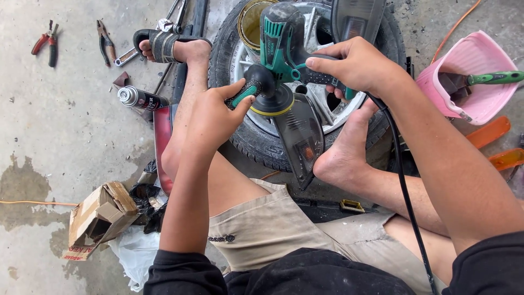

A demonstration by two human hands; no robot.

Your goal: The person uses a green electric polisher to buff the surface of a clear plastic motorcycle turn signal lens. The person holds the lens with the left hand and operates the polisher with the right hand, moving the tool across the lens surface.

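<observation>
1. Head view, the tool: a green and black electric polisher with a round pad edged in yellow sits pad-down on the upper end of a dark smoked plastic lamp lens. The lens lies across a black car tyre with a silver alloy wheel, which rests on the concrete floor between the person's legs.
2. Head view, the hands: the left hand has its fingers wrapped round the black side handle; the right hand is clenched on the rear grip, where the black power cord leaves the tool.
3. Doing it well, as I judge it: keep the pad flat on the lens, since a tilted edge could gouge the plastic.
4. Press lightly and keep both grips firm; the lens looks steadied only by the tyre and the bare right foot, so it may skid.
5. The cord runs close to that foot and should trail clear of the pad.
6. Head view, surroundings: a spray can lies by the left leg, red-handled pliers farther off, and a pink plastic basket to the right.
</observation>
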